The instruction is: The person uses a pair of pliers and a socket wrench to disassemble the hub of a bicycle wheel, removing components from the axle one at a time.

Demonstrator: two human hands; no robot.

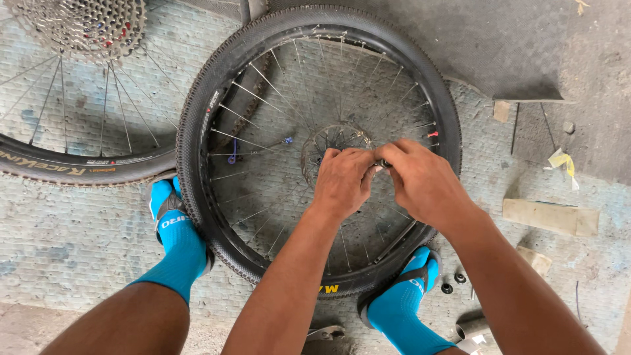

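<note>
A bicycle wheel (217,118) with a knobby black tyre lies flat on the patterned floor (66,243), braced between the person's two feet in blue socks (174,240). Both hands meet over the hub (335,141) at the wheel's centre. The left hand (342,181) is curled with its fingers bent inward, pressing on or gripping something at the hub, though what sits under the fingers is hidden. The right hand (424,181) pinches a small dark part (382,164) between thumb and fingertips, just where the two hands touch, right beside the hub and a little toward the person's right of it. Whether that part is fixed to the axle or loose cannot be told.

A second wheel (72,164) with a toothed gear cluster (82,26) lies to the upper left, its tyre touching the first one. Small nuts (453,283) and a metal tube (470,327) lie near the right foot, and wooden blocks (549,215) sit further right
</note>
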